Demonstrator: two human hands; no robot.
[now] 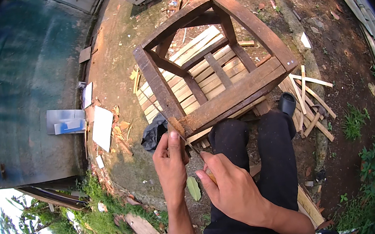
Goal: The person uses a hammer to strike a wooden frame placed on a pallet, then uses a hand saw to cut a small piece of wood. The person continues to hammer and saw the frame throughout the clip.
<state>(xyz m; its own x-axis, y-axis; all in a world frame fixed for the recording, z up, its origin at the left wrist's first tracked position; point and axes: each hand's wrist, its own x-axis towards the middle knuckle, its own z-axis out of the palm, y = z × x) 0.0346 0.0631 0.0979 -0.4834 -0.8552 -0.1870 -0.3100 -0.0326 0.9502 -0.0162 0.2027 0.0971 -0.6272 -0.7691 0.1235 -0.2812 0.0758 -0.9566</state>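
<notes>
Left hand pressed on near corner of wooden frame, fingers curled around the post end, steadying it and guiding the blade. Thin file or saw blade lying diagonally across that corner. Right hand closed tight on its handle to drive strokes. Frame resting tilted on slat pile between knees, scrap sticks at right

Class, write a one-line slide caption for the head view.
Both hands, left hand and right hand, work a thin metal file against the brown wooden frame.
</notes>
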